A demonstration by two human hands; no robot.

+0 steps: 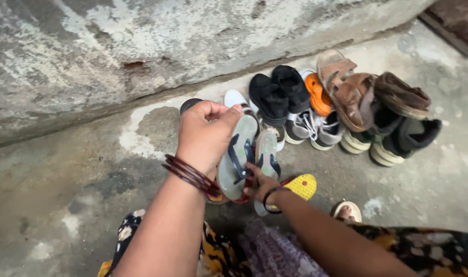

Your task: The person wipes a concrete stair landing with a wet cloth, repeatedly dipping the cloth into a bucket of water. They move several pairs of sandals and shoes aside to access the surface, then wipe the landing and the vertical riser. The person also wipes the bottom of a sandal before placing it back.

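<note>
While the left hand [206, 134] grips the toe end of one grey-green flip-flop [236, 154] and tilts it up from the floor, the right hand [262, 182] has its fingers closed on the blue strap of the second flip-flop [266, 154], just beside the first. Both sandals are lifted or half lifted, so the pair is together but not set down in a place.

Along the wall [141, 51] a row of footwear already stands close: black shoes [277, 92], an orange slipper [318, 95], grey sneakers w/ white laces [313, 128], brown sandals [352, 95], dark sneakers w/ striped soles [393, 141]. So most pairs seem arranged. A yellow sole [303, 185] lies under the right wrist, apart from the row, and prob. is left to sort.
</note>
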